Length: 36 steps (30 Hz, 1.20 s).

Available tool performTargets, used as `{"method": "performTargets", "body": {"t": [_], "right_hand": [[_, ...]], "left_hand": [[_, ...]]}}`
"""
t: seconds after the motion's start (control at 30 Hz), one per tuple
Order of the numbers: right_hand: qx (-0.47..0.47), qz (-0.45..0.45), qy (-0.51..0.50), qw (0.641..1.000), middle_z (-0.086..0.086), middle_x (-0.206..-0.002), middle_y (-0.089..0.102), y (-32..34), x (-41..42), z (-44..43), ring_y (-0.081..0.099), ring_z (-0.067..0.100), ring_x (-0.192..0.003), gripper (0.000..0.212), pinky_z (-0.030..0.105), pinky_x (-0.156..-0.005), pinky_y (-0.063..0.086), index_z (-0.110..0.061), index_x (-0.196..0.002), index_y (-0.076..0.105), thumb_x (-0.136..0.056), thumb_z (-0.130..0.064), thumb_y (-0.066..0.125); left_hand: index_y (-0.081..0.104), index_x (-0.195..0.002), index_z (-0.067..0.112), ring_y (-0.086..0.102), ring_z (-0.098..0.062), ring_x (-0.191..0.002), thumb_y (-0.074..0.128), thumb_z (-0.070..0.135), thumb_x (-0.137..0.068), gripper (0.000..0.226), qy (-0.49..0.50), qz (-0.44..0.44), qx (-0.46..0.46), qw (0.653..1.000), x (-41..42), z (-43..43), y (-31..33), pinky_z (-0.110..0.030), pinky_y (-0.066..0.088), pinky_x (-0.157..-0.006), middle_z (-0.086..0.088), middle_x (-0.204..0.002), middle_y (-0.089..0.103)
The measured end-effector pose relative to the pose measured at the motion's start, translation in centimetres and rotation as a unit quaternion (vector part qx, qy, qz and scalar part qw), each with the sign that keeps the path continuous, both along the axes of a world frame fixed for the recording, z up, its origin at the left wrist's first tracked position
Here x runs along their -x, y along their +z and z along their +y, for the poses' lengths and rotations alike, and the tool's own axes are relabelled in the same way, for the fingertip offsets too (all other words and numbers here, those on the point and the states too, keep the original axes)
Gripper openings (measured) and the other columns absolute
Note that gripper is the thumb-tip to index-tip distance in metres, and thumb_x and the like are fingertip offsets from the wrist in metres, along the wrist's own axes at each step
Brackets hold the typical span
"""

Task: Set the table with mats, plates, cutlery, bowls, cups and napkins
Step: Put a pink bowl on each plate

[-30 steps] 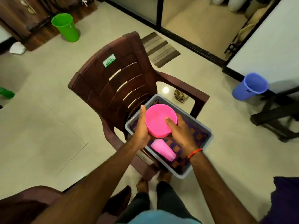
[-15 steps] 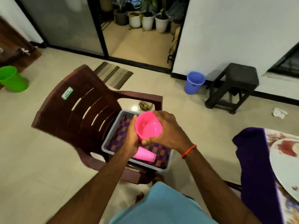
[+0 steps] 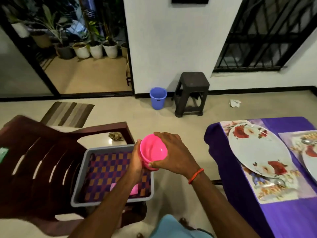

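Observation:
I hold a stack of pink bowls [image 3: 153, 151] upright in both hands, above the right end of a grey bin [image 3: 109, 148] that rests on a brown plastic chair [image 3: 34, 162]. My left hand [image 3: 136, 160] grips the stack's left side and my right hand [image 3: 173, 153] wraps its right side and rim. A pink cup [image 3: 133, 189] lies in the bin on checked cloth, partly hidden by my left forearm. To the right, a table with a purple cloth [image 3: 283, 219] carries a floral mat [image 3: 267, 189], a white floral plate [image 3: 259, 148] and a spoon [image 3: 278, 182].
A second mat with a plate edge [image 3: 308, 158] lies at the far right. A dark stool [image 3: 191, 93] and a blue bucket [image 3: 157, 97] stand by the wall. A striped doormat [image 3: 66, 113] lies before the glass door, and crumpled paper [image 3: 234, 103] is on the floor.
I lifted the pink bowls out of the bin and turned them open side up. My view swung right, bringing the purple table with its plate and mat into sight.

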State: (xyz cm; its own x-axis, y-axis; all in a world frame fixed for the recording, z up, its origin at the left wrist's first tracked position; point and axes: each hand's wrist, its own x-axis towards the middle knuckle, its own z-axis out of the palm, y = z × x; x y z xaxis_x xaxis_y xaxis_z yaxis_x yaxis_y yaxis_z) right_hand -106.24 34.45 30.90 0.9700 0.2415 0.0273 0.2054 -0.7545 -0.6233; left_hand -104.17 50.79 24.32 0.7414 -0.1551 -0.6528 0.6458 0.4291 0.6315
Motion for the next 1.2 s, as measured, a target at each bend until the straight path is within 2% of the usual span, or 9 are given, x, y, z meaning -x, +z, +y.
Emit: {"method": "performTargets", "body": {"t": [0.07,0.17,0.3,0.5,0.63,0.83,0.93,1.07,1.2], "right_hand": [[-0.004,-0.007,-0.021,1.0,-0.014,-0.146,0.044,0.4,0.1,-2.1,0.035,0.009,-0.128,0.107,0.026,-0.102,0.037,-0.034,-0.151,0.034,-0.062,-0.061,0.087],[-0.018,-0.009,-0.052,0.998,-0.017,-0.146,0.043,0.9,-0.1,-5.2,0.033,0.007,-0.127,0.107,0.023,-0.098,0.034,-0.035,-0.151,0.034,-0.061,-0.058,0.089],[-0.019,-0.025,-0.106,0.994,-0.017,-0.145,0.044,1.6,-0.6,-10.4,0.037,0.01,-0.129,0.108,0.028,-0.1,0.04,-0.037,-0.15,0.034,-0.059,-0.059,0.089],[-0.008,-0.052,-0.166,0.985,-0.012,-0.144,0.047,1.9,-1.7,-17.8,0.045,0.015,-0.128,0.109,0.039,-0.104,0.046,-0.037,-0.147,0.034,-0.057,-0.067,0.086],[-0.017,-0.06,-0.207,0.976,-0.006,-0.149,0.047,1.5,-1.5,-22.5,0.044,0.017,-0.131,0.108,0.04,-0.108,0.043,-0.03,-0.15,0.036,-0.06,-0.063,0.087],[-0.046,-0.038,-0.295,0.954,-0.006,-0.149,0.046,-0.5,0.2,-28.4,0.04,0.016,-0.133,0.107,0.04,-0.107,0.041,-0.029,-0.15,0.037,-0.062,-0.061,0.088],[-0.061,-0.019,-0.339,0.939,-0.007,-0.145,0.051,-1.9,1.4,-31.0,0.044,0.014,-0.129,0.103,0.033,-0.106,0.037,-0.029,-0.147,0.041,-0.061,-0.058,0.09],[-0.073,-0.003,-0.389,0.919,-0.006,-0.138,0.057,-3.6,3.0,-33.5,0.046,0.006,-0.117,0.098,0.038,-0.107,0.041,-0.027,-0.142,0.047,-0.06,-0.052,0.093],[-0.06,0.024,-0.444,0.894,-0.007,-0.137,0.056,-5.6,4.0,-35.6,0.049,0.016,-0.124,0.099,0.037,-0.106,0.041,-0.03,-0.142,0.046,-0.058,-0.061,0.089]], "left_hand": [[0.065,-0.124,0.024,0.069,-0.025,-0.097,0.051,0.067,-0.095,0.054,-0.023,-0.007,-0.009,1.0,-0.2,-2.3,1.0,-0.045,0.056,-0.074,-0.006,-0.118,0.07],[0.065,-0.128,0.024,0.066,-0.036,-0.113,0.065,0.068,-0.084,0.063,-0.002,0.0,-0.013,1.0,-1.2,-5.4,0.9,-0.057,0.059,-0.086,-0.015,-0.126,0.067],[0.067,-0.113,0.026,0.068,-0.035,-0.104,0.054,0.065,-0.093,0.046,-0.03,-0.003,-0.045,0.999,-2.6,-10.2,1.4,-0.052,0.059,-0.08,-0.014,-0.116,0.07],[0.057,-0.129,0.025,0.063,-0.041,-0.107,0.045,0.067,-0.098,0.053,-0.075,-0.001,-0.067,0.995,-4.5,-16.6,1.6,-0.068,0.054,-0.091,-0.014,-0.119,0.064],[0.059,-0.126,0.023,0.063,-0.041,-0.101,0.042,0.065,-0.1,0.052,-0.092,0.003,-0.066,0.994,-5.5,-20.3,1.6,-0.069,0.054,-0.088,-0.014,-0.118,0.063],[0.055,-0.136,0.024,0.064,-0.044,-0.108,0.046,0.07,-0.096,0.062,-0.105,0.02,-0.047,0.993,-6.8,-24.2,0.7,-0.07,0.055,-0.082,-0.017,-0.125,0.065],[0.055,-0.136,0.025,0.064,-0.044,-0.109,0.044,0.071,-0.095,0.063,-0.133,0.024,-0.04,0.99,-7.5,-26.1,0.6,-0.066,0.056,-0.081,-0.018,-0.125,0.065],[0.055,-0.132,0.025,0.065,-0.044,-0.107,0.043,0.068,-0.098,0.056,-0.161,0.021,-0.042,0.986,-8.7,-28.7,0.8,-0.066,0.056,-0.083,-0.017,-0.122,0.065],[0.058,-0.131,0.026,0.064,-0.045,-0.111,0.043,0.07,-0.097,0.057,-0.199,0.024,-0.047,0.979,-10.3,-31.7,0.7,-0.066,0.055,-0.085,-0.016,-0.124,0.066]]}}
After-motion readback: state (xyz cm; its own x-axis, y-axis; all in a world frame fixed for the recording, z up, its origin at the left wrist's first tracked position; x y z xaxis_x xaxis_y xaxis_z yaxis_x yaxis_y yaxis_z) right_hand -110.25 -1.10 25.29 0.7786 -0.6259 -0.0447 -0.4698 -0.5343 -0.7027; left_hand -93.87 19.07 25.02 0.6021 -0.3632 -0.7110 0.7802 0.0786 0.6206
